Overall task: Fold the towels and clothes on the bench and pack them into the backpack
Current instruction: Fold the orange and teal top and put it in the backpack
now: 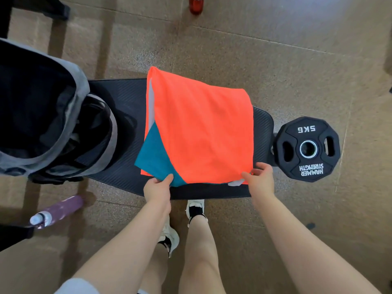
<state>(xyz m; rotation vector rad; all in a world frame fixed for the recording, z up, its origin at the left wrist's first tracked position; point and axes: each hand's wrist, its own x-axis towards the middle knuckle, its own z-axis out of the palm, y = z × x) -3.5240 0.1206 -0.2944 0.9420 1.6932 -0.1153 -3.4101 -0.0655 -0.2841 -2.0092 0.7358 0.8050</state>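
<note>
An orange towel (pixel 203 132) lies folded across the black bench (pixel 118 102). A teal cloth (pixel 152 160) sticks out from under it at the near left, and a strip of white cloth (pixel 150 102) shows along its left edge. My left hand (pixel 158 187) pinches the near left corner where the teal cloth shows. My right hand (pixel 259 177) pinches the near right corner of the orange towel. The grey backpack (pixel 70 115) stands open on the bench's left end, dark inside.
A black 5 kg weight plate (pixel 307 148) sits at the bench's right end. A purple bottle (pixel 57 211) lies on the floor at the near left, a red bottle (pixel 196 5) stands at the far side. My feet stand under the bench's near edge.
</note>
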